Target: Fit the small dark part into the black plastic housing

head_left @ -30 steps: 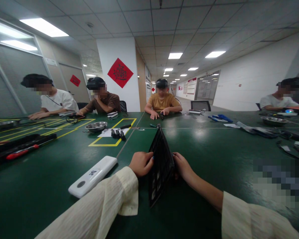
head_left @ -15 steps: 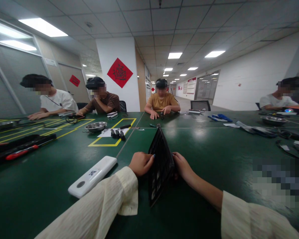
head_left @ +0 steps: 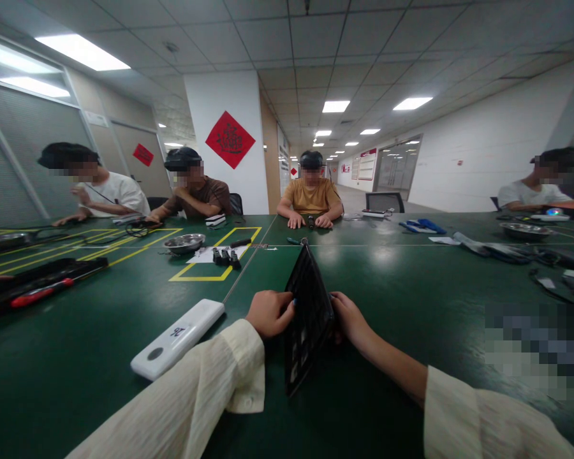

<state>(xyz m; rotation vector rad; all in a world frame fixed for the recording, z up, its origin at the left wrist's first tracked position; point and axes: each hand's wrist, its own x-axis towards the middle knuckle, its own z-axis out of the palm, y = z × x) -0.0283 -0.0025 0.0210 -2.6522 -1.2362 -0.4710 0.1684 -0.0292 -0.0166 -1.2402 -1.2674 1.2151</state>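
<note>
The right hand (head_left: 350, 319) grips a black panel (head_left: 310, 325), on edge between both hands; the left hand (head_left: 269, 314) curls against it, its pinch unclear. Handling looks underway; what remains cannot be told. Right fingertips and any contact with the surface (head_left: 392, 280) are hidden.

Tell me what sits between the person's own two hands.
A tilted black panel, touched by both the left hand and the right hand; the head view shows it.
</note>
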